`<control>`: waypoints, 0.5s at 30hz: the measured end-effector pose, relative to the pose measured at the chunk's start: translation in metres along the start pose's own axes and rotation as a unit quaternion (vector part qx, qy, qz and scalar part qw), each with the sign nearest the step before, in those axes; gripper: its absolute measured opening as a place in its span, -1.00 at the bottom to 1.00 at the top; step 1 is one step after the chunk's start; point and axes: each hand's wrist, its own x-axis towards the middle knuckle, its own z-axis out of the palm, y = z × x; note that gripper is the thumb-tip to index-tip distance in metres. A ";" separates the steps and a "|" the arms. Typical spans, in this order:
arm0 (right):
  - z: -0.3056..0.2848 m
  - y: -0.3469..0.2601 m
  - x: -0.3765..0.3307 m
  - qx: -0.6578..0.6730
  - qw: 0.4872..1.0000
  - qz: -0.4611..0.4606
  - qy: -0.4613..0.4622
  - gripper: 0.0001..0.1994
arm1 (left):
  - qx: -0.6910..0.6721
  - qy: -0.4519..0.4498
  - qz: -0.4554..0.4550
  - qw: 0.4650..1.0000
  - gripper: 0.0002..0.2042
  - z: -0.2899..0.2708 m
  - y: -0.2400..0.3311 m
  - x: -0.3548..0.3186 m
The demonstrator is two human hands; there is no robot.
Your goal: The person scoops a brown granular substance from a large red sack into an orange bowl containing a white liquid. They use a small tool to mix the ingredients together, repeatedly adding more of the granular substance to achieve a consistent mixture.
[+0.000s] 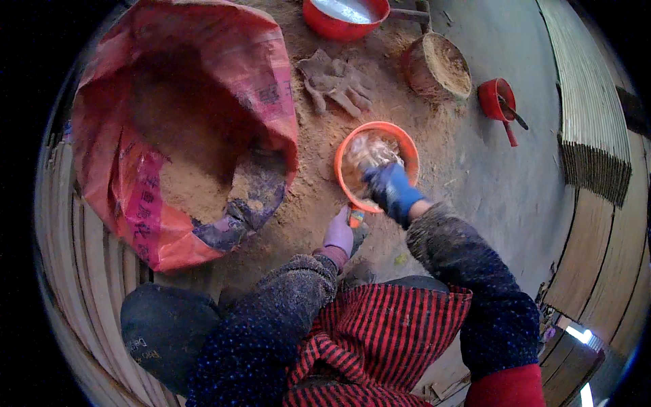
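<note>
My left hand [339, 234], in a lavender glove, is closed around the short handle of an orange plastic dipper [413, 150] and keeps it just in front of me. Inside the dipper lies a whitish, wet-looking mass [374, 148] with brownish material around it. My right hand [392, 188], gloved in blue, reaches over the dipper's near right rim into this mass. Motion smears its fingers, so their grip cannot be made out.
A big red woven sack [285, 122] of sawdust-like powder stands open at left. Beyond the dipper lie dirty gloves [336, 85], a red basin [332, 27] with whitish liquid, and a powder-filled pot [417, 68]. A small red dipper [489, 102] sits farther right. Stacked boards and thin strips [590, 88] border the floor.
</note>
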 end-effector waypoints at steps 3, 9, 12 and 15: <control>0.016 -0.004 -0.029 0.176 0.984 -0.013 -0.002 -0.80 | 0.075 0.032 0.076 0.994 -0.52 -0.005 -0.007 0.005; -0.051 0.044 -0.088 -0.072 0.984 0.158 -0.032 -0.80 | -0.074 -0.007 -0.088 0.993 -0.53 -0.004 0.046 -0.015; -0.075 0.044 -0.067 -0.134 0.976 0.170 0.019 -0.81 | -0.067 -0.008 -0.056 0.996 -0.55 -0.008 0.035 -0.015; -0.053 0.037 -0.040 -0.130 0.978 0.130 0.093 -0.85 | -0.018 0.017 0.024 0.999 -0.58 -0.005 -0.004 -0.004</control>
